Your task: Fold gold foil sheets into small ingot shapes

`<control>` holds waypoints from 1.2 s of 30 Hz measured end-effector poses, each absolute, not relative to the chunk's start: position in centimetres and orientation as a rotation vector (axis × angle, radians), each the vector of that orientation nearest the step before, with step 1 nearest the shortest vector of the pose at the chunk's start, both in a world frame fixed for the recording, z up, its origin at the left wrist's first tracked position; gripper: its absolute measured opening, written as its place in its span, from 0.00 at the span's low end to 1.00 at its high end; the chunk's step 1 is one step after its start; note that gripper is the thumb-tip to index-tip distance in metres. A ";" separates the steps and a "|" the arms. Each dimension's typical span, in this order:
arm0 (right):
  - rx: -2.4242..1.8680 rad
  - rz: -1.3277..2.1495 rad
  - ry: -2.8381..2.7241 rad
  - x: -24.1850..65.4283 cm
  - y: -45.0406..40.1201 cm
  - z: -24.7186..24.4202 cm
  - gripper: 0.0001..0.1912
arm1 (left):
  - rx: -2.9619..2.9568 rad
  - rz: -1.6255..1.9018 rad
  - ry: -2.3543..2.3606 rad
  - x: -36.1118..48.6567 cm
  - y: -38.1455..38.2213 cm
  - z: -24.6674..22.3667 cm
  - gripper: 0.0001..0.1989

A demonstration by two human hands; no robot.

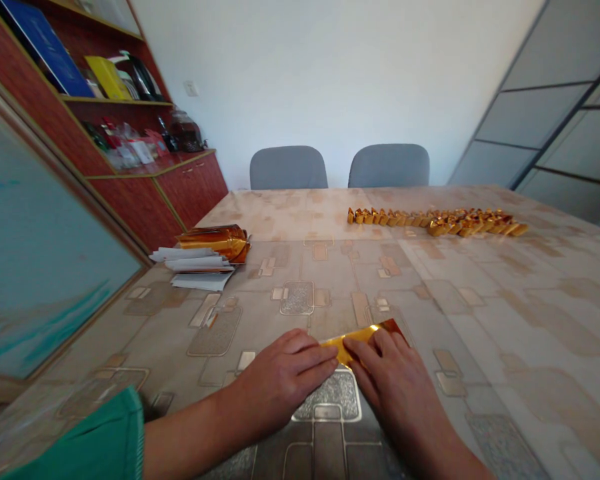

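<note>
A folded strip of shiny gold foil paper [353, 343] lies on the patterned tabletop in front of me. My left hand [300, 370] has its fingers pressed together on the strip's left end. On its right part rests my right hand [387, 367], fingers curled and pressing down, with the far right corner of the foil sticking out beyond them. My fingers hide parts of the paper, and both thumbs are mostly out of sight.
Toward the back right stand rows of small folded gold foil pieces [475, 223]. At the left are a gold foil stack [215, 241] and white-backed sheets [203, 280]. Two grey chairs [289, 167] stand behind the table [325, 267]; a red-brown cabinet [190, 187] is at the left.
</note>
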State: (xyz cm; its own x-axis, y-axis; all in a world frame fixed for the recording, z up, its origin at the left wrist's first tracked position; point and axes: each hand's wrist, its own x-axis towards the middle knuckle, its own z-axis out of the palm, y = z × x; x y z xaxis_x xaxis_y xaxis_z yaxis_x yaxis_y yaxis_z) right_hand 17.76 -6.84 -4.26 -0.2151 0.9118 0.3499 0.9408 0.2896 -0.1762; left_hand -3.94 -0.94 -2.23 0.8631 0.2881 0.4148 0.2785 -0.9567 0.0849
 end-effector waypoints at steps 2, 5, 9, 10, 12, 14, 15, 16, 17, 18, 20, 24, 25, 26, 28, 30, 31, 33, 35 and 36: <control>-1.678 -0.089 -2.190 17.7 -6.8 -4.1 0.10 | 2.987 0.738 0.494 -3.9 -1.3 -2.6 0.15; -1.692 -0.045 -2.204 17.7 -6.6 -3.7 0.10 | 2.992 0.688 0.543 -3.5 -1.9 -2.6 0.15; -1.648 -0.015 -2.245 19.5 -6.6 -3.2 0.11 | 3.048 0.439 0.572 -3.2 -1.5 -2.0 0.13; -1.647 -0.032 -2.249 20.4 -6.6 -3.1 0.12 | 3.056 0.394 0.565 -3.3 -1.1 -1.7 0.13; -1.611 -0.063 -2.278 22.0 -6.9 -2.9 0.16 | 3.057 0.328 0.534 -3.5 -0.1 -1.3 0.15; -1.574 -0.063 -2.321 23.2 -7.5 -2.7 0.19 | 3.041 0.270 0.486 -3.6 1.2 -0.8 0.17; -1.559 -0.046 -2.345 23.4 -7.9 -2.6 0.20 | 3.035 0.273 0.460 -3.6 1.8 -0.6 0.17; -1.550 -0.018 -2.365 23.4 -8.4 -2.5 0.21 | 3.018 0.275 0.432 -3.6 2.3 -0.4 0.16; -1.542 0.021 -2.384 23.2 -8.9 -2.3 0.21 | 2.990 0.287 0.418 -3.5 2.8 -0.3 0.15; -1.535 0.071 -2.401 22.8 -9.4 -2.2 0.22 | 2.944 0.297 0.415 -3.3 3.2 -0.3 0.13; -1.515 0.177 -2.415 21.6 -10.4 -2.0 0.24 | 2.823 0.337 0.416 -2.8 3.9 -0.4 0.10; -1.454 0.373 -2.426 20.0 -11.2 -1.1 0.31 | 2.659 0.444 0.348 -1.3 5.0 -1.1 0.07; -1.437 0.412 -2.432 20.0 -11.0 -0.8 0.30 | 2.657 0.436 0.337 -1.0 5.3 -1.2 0.06; -1.421 0.445 -2.443 20.0 -10.7 -0.4 0.27 | 2.666 0.415 0.325 -0.7 5.6 -1.3 0.05; -1.358 0.487 -2.477 20.4 -9.7 0.3 0.20 | 2.705 0.385 0.286 -0.1 6.3 -1.1 0.05; -1.285 0.504 -2.534 20.9 -8.5 0.9 0.15 | 2.782 0.380 0.201 0.4 6.9 -0.7 0.06; -1.255 0.502 -2.567 21.1 -8.0 1.0 0.14 | 2.826 0.381 0.158 0.6 7.0 -0.4 0.05; -1.197 0.476 -2.631 21.4 -7.0 1.2 0.10 | 2.901 0.373 0.107 1.0 6.8 0.0 0.04; -1.137 0.433 -2.681 21.5 -6.4 1.1 0.08 | 2.933 0.349 0.113 1.2 6.0 0.2 0.08; -1.110 0.412 -2.697 21.5 -6.2 1.0 0.08 | 2.937 0.334 0.130 1.2 5.6 0.2 0.09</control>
State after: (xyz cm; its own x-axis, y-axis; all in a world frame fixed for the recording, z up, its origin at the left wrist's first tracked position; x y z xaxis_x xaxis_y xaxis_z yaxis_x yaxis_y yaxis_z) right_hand 21.51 -6.18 1.01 -0.6997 0.7106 0.0739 0.6562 0.6802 -0.3268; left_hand 1.19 5.56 0.23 0.9708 0.1070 0.2146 0.0661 -0.9796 0.1898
